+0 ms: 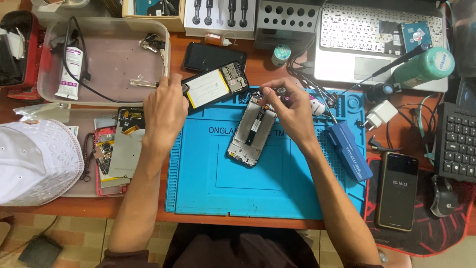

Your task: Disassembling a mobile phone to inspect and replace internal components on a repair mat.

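A phone frame with its back off lies tilted on the blue repair mat. My right hand rests at the frame's top end, fingertips pinched on a small part there. My left hand reaches to the mat's far left corner, fingers closed on what looks like a thin tool beside an opened phone with a white and yellow battery.
A clear plastic tray holds a tube and cable at the far left. Dismantled phone parts and a white cap lie left. A blue box, a dark phone, a laptop and a green bottle sit right.
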